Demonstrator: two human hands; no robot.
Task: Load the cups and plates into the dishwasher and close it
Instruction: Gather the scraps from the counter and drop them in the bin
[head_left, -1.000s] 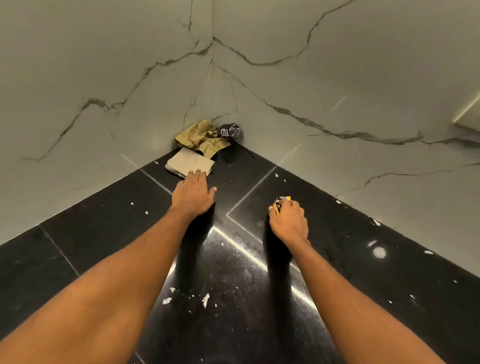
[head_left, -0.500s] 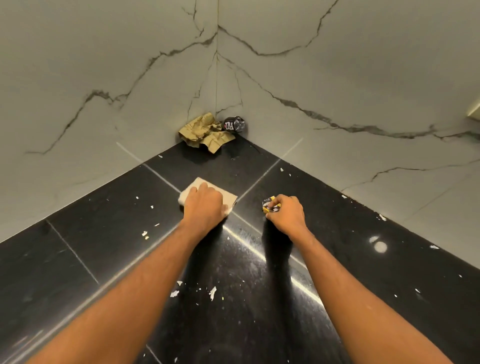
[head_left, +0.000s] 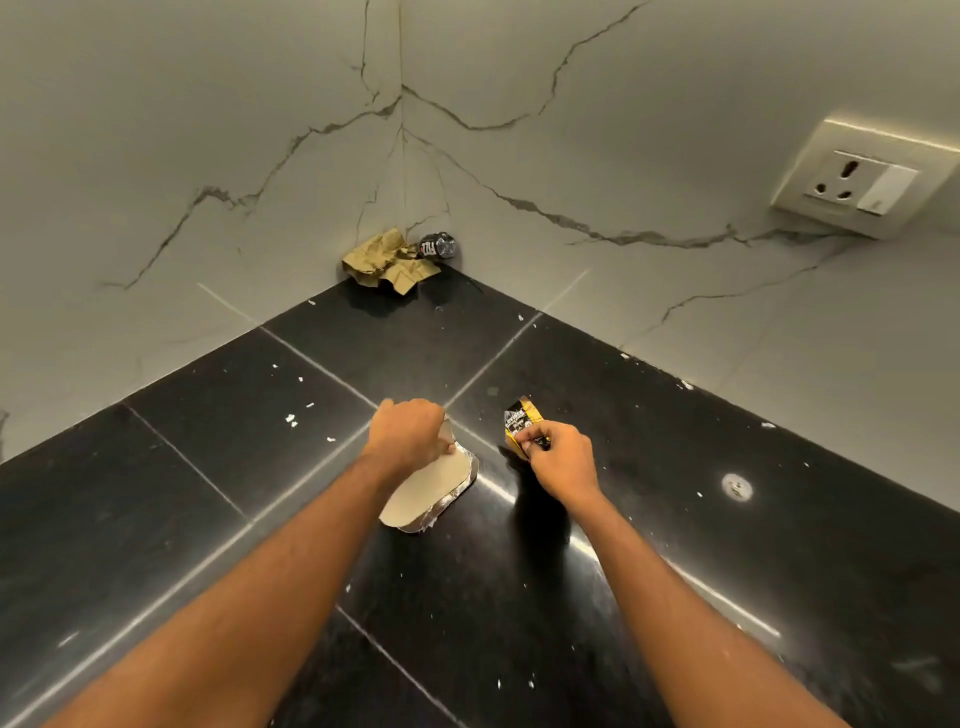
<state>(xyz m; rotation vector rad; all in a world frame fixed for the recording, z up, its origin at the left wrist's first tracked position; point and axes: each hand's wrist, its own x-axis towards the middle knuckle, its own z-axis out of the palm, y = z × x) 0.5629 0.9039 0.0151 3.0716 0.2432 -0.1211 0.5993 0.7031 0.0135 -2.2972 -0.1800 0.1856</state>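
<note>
No cup, plate or dishwasher is in view. My left hand (head_left: 410, 434) grips the top edge of a flat foil container with a beige card lid (head_left: 434, 493), lifted and tilted above the black countertop (head_left: 208, 467). My right hand (head_left: 561, 460) pinches a small black and yellow wrapper (head_left: 522, 423) just right of the container. Both arms reach in from the bottom of the frame.
Crumpled brown paper (head_left: 389, 260) and a crushed dark bottle (head_left: 439, 245) lie in the far corner where the two marble walls meet. A wall socket (head_left: 862, 179) sits on the right wall. White crumbs and a round white spot (head_left: 736, 487) dot the counter.
My left hand reached the foil container near the corner, dragged it toward me and has lifted it by its edge. My right hand pulled back with the wrapper. The camera tilted, showing the socket.
</note>
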